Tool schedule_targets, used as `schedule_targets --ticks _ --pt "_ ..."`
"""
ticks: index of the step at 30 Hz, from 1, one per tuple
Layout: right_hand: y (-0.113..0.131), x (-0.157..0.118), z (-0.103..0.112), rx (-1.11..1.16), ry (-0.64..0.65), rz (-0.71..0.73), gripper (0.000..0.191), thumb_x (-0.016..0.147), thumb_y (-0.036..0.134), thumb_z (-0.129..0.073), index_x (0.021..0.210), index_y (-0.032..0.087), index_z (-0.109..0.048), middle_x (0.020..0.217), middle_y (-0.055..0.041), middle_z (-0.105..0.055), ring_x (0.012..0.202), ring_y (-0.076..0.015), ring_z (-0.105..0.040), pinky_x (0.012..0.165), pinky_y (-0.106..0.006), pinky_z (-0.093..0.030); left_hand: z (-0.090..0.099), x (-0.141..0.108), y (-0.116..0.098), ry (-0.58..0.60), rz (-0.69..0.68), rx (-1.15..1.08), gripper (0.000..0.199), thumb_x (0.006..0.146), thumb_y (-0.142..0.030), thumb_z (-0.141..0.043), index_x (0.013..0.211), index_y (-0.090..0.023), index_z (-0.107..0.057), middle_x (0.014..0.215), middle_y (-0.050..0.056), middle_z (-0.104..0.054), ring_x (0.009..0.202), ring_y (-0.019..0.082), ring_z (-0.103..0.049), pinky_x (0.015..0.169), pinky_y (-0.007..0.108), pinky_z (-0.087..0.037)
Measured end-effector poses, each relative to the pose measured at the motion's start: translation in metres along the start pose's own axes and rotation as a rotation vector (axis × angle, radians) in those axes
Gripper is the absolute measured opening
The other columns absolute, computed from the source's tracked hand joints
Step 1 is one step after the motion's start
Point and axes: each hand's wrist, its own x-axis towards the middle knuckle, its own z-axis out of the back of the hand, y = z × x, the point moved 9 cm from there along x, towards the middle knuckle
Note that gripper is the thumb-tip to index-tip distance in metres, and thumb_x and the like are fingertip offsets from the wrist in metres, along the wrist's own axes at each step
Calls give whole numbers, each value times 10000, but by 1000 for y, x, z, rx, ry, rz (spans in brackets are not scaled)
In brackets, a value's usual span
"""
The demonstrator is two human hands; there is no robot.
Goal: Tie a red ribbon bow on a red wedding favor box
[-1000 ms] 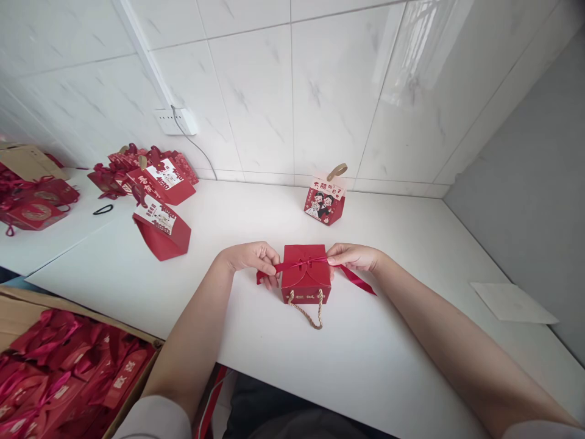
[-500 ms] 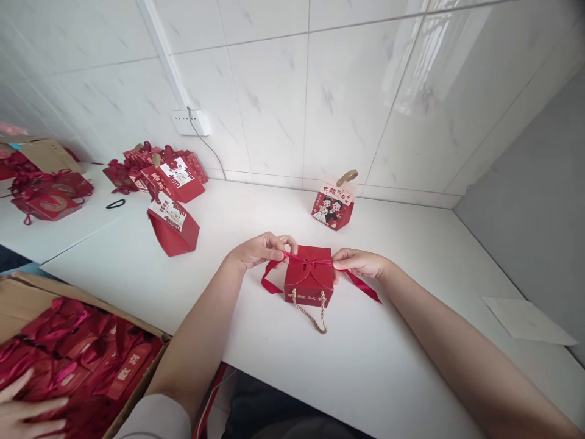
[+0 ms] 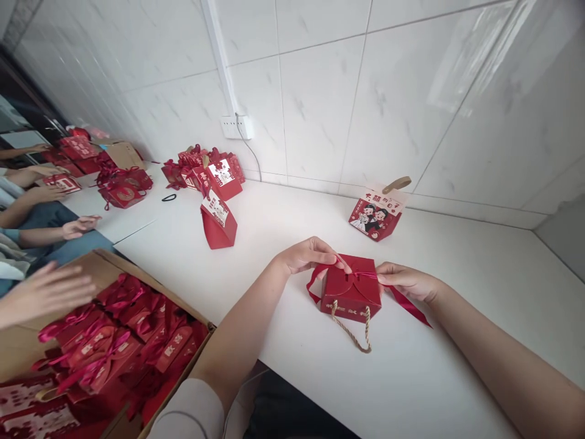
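Note:
A small red box (image 3: 351,297) with a twisted rope handle (image 3: 351,335) stands on the white table in front of me. A red ribbon (image 3: 409,305) runs across its top. My left hand (image 3: 315,255) pinches the ribbon at the box's upper left, with fingertips over the lid. On the right side, my right hand (image 3: 404,279) grips the ribbon against the box edge, and a ribbon tail hangs down beyond it. Behind stands a red box with a cartoon couple (image 3: 375,214) and a tan loop.
Lower left, a cardboard carton (image 3: 103,262) holds several ribboned red boxes. More red boxes (image 3: 220,222) stand at the back left. Another person's hand (image 3: 50,292) is over the carton; other people's hands (image 3: 80,227) are farther left. A socket (image 3: 236,127) is on the wall.
The view has swung left, bringing other people into sight. My left hand has moved in over the lid, closer to the ribbon's crossing. The person's hand has risen from the boxes in the carton.

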Motion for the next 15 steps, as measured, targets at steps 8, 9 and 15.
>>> schedule_targets --ticks 8,9,15 --pt "1 4 -3 35 -24 20 368 843 496 -626 679 176 -701 714 -74 -676 745 -209 -617 797 -353 -444 9 2 -9 -223 -35 95 311 756 -426 -729 768 -117 -752 850 112 -739 926 171 -668 898 273 -480" --pt "0 5 -3 41 -37 15 366 839 498 -632 676 177 -698 716 -74 -677 741 -206 -615 797 -350 -443 10 2 -10 -241 -51 109 316 752 -429 -730 747 -113 -747 840 113 -735 922 177 -668 896 280 -480" --pt "3 12 -3 112 -71 61 347 862 458 -632 710 155 -705 734 -72 -688 753 -185 -621 803 -333 -451 23 -1 -21 -365 -136 297 331 743 -416 -735 854 -106 -763 783 103 -721 750 159 -650 745 283 -489"
